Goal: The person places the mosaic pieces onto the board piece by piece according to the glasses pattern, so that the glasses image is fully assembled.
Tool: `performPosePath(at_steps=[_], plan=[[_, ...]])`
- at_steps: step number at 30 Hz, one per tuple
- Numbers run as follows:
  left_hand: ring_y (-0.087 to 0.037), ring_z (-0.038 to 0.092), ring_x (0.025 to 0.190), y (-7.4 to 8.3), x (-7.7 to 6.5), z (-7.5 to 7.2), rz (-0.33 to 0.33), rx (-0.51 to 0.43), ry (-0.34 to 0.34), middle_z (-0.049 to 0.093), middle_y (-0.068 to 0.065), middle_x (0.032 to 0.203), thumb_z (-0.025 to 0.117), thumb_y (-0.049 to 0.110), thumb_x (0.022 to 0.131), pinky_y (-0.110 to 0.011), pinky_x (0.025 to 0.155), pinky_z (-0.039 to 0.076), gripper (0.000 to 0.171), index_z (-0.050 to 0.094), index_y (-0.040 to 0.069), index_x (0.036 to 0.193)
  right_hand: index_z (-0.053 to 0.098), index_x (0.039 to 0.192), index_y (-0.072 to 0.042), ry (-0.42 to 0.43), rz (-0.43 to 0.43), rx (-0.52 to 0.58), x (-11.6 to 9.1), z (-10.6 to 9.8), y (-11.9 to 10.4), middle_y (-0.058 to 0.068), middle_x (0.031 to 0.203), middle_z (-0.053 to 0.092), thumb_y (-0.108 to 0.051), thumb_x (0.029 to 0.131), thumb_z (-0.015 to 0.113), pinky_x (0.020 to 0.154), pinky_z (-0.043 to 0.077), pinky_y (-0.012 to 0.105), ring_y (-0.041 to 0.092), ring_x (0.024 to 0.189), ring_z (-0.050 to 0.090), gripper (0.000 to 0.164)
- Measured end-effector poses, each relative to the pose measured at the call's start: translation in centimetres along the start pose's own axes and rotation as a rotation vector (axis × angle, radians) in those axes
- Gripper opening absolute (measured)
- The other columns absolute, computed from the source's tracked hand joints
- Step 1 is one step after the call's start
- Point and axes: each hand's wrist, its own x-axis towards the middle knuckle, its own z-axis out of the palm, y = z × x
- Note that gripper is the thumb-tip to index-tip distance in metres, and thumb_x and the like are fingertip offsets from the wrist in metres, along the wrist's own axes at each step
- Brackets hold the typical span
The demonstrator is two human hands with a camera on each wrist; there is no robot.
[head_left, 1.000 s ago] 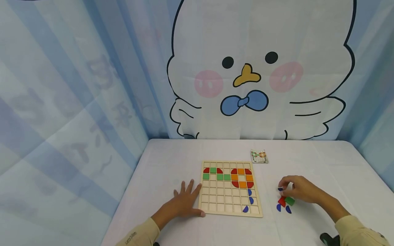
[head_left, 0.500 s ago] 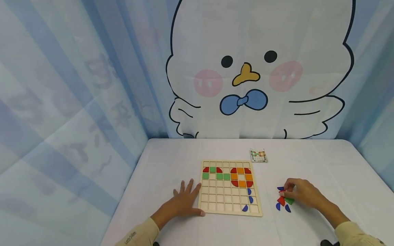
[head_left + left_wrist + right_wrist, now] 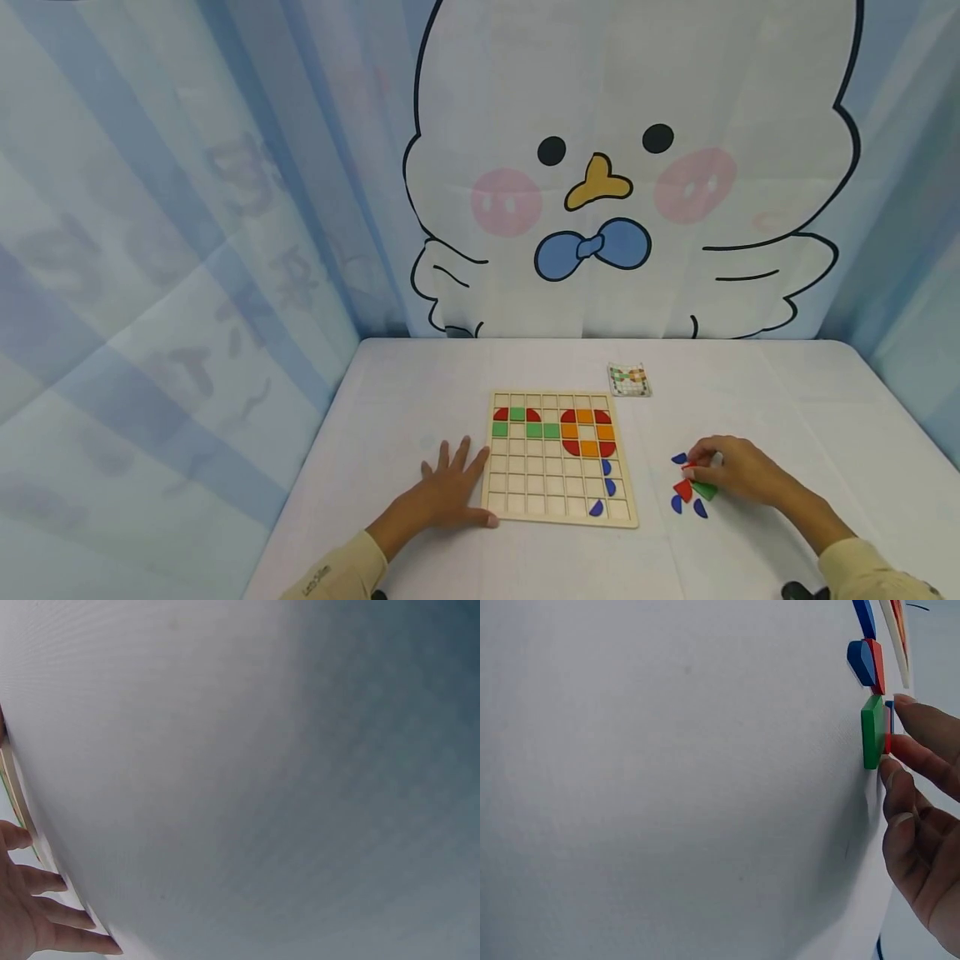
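Observation:
In the head view my left hand [image 3: 447,493] lies spread on the table, fingertips at the left edge of the wooden grid board [image 3: 525,487]. My right hand [image 3: 735,469] is over a small group of loose pieces right of the board. Its thumb and index finger pinch a small red piece [image 3: 888,742], mostly hidden by the fingers. Beside it are a green square tile [image 3: 871,733], another red piece [image 3: 683,490] and blue half-round pieces, one [image 3: 678,458] just left of the fingertips and two nearer the person.
Red, green and orange pieces fill some upper cells of the board. Along its right side lie three blue half-rounds, one a lower piece [image 3: 596,507]. A small printed pattern card [image 3: 629,380] sits behind the board's right corner. A curtain [image 3: 225,292] surrounds the table.
My right hand has left the blue half-round at the back of the group, shifting slightly right and nearer to the red piece. The left hand stays on the board's edge.

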Motion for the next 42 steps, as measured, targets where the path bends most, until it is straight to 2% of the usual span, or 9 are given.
performPosePath(at_steps=[5, 10, 18, 29, 36, 42], plan=[[-0.058, 0.015, 0.148, -0.07, -0.05, 0.04, 0.005, 0.011, -0.002, 0.018, -0.022, 0.166, 0.071, 0.072, 0.077, -0.077, 0.106, 0.029, 0.108, 0.026, 0.019, 0.160, 0.074, 0.108, -0.008, -0.037, -0.024, 0.010, 0.02, -0.18, 0.38, -0.002, 0.094, 0.066, -0.021, 0.085, 0.080, 0.086, 0.056, 0.049, 0.017, 0.091, 0.056, 0.027], [-0.058, 0.014, 0.148, -0.10, 0.01, 0.03, 0.006, 0.016, -0.003, 0.017, -0.022, 0.166, 0.070, 0.072, 0.077, -0.077, 0.106, 0.029, 0.108, 0.026, 0.019, 0.160, 0.074, 0.106, -0.010, -0.035, -0.047, 0.017, 0.03, -0.16, 0.60, -0.003, 0.095, 0.067, -0.023, 0.085, 0.080, 0.089, 0.055, 0.052, 0.017, 0.092, 0.058, 0.026], [-0.057, 0.013, 0.149, 0.03, -0.02, -0.05, -0.004, -0.002, -0.013, 0.016, -0.021, 0.167, 0.071, 0.072, 0.077, -0.077, 0.107, 0.028, 0.108, 0.025, 0.019, 0.161, 0.069, 0.097, -0.013, -0.040, -0.021, 0.007, 0.31, -0.19, 0.48, -0.003, 0.091, 0.064, -0.022, 0.084, 0.082, 0.085, 0.056, 0.046, 0.016, 0.087, 0.055, 0.021], [-0.055, 0.013, 0.149, -0.07, 0.21, 0.17, -0.020, 0.019, -0.010, 0.017, -0.019, 0.167, 0.071, 0.072, 0.076, -0.076, 0.107, 0.028, 0.108, 0.025, 0.021, 0.160, 0.067, 0.096, -0.014, -0.030, -0.036, 0.000, -0.15, -0.11, 0.06, -0.002, 0.089, 0.062, -0.021, 0.084, 0.081, 0.079, 0.054, 0.037, 0.016, 0.084, 0.053, 0.020], [-0.056, 0.014, 0.149, -0.04, 0.07, 0.16, -0.013, 0.010, -0.007, 0.017, -0.019, 0.167, 0.071, 0.072, 0.077, -0.076, 0.107, 0.028, 0.108, 0.026, 0.020, 0.160, 0.070, 0.102, -0.011, -0.016, -0.055, -0.012, -0.50, 0.00, -0.07, -0.003, 0.093, 0.065, -0.017, 0.084, 0.080, 0.082, 0.054, 0.040, 0.016, 0.087, 0.055, 0.022], [-0.055, 0.014, 0.149, -0.07, 0.02, 0.17, -0.007, 0.013, -0.005, 0.017, -0.019, 0.167, 0.070, 0.072, 0.077, -0.076, 0.107, 0.028, 0.108, 0.026, 0.021, 0.160, 0.070, 0.101, -0.012, -0.010, -0.050, -0.018, -0.61, 0.18, 0.01, -0.003, 0.092, 0.064, -0.018, 0.086, 0.079, 0.080, 0.053, 0.039, 0.017, 0.087, 0.054, 0.018]])
